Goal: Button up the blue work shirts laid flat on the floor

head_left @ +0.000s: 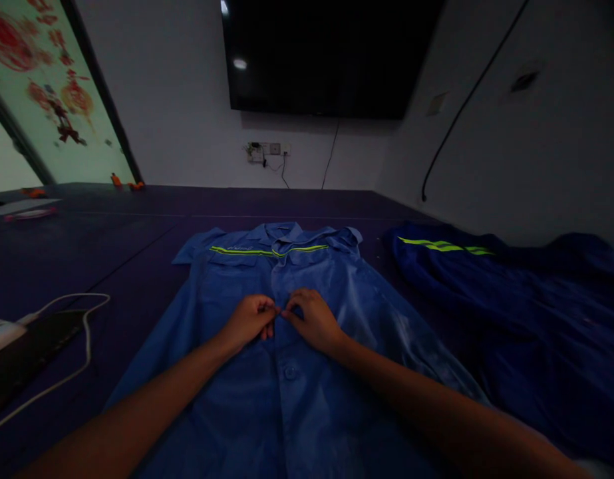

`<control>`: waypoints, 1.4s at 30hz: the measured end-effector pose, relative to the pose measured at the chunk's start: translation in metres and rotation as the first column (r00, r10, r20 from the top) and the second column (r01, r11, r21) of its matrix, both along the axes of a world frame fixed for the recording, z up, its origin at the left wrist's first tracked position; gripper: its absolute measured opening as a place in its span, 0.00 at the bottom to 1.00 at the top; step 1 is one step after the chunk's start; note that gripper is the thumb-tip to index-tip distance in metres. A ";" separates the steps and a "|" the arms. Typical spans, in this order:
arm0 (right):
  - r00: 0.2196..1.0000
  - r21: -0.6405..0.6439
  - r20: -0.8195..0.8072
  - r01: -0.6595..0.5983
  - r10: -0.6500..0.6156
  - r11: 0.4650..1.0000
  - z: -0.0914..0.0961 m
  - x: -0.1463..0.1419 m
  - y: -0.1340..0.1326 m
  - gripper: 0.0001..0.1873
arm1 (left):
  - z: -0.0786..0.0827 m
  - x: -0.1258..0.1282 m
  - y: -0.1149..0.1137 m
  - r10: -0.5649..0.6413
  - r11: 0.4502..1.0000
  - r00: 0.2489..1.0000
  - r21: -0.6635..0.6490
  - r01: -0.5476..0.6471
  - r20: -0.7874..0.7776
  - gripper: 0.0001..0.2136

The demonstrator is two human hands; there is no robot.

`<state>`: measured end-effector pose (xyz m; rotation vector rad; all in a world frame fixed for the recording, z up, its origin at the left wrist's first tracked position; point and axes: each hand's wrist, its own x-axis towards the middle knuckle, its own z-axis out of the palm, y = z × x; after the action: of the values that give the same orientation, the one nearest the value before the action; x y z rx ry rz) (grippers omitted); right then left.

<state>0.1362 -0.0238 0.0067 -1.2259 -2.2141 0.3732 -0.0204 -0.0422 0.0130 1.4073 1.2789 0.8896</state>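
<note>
A blue work shirt (pixel 336 293) with a yellow-green reflective stripe across the chest lies flat, front up, on a dark purple surface (pixel 137 226). My left hand (pixel 249 320) and my right hand (pixel 314 320) meet at the shirt's front placket, about mid-chest. Both hands pinch the placket edges with fingers curled together. A round button (pixel 289 372) shows on the placket just below my hands. The collar points away from me.
A second dark blue garment (pixel 511 299) with reflective stripes lies bunched at the right by the wall. A white cable (pixel 82 326) and a white device (pixel 0 332) sit on a dark object at the left. A black screen (pixel 326 53) hangs on the far wall.
</note>
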 end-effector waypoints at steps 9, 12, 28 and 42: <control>1.000 -0.058 0.005 0.015 -0.014 0.998 -0.003 0.000 0.001 0.09 | -0.001 0.004 -0.004 0.075 0.997 0.995 -0.005 -0.075 0.060 0.05; 1.000 -0.089 -0.008 0.023 -0.024 0.996 -0.001 0.000 0.000 0.08 | 0.000 0.004 -0.004 0.079 0.997 0.996 -0.014 -0.079 0.044 0.06; 0.999 -0.068 -0.040 0.031 -0.034 0.997 0.001 0.002 0.004 0.09 | -0.005 0.004 -0.003 0.146 0.989 0.983 0.009 -0.148 0.112 0.10; 0.996 -0.059 -0.087 0.026 -0.031 0.998 0.000 0.003 0.000 0.06 | -0.003 0.004 -0.004 0.110 0.993 0.982 0.021 -0.115 0.155 0.08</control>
<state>0.1390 -0.0238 0.0067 -1.2461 -2.1224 0.4742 -0.0167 -0.0466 0.0098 1.2729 1.2419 1.0770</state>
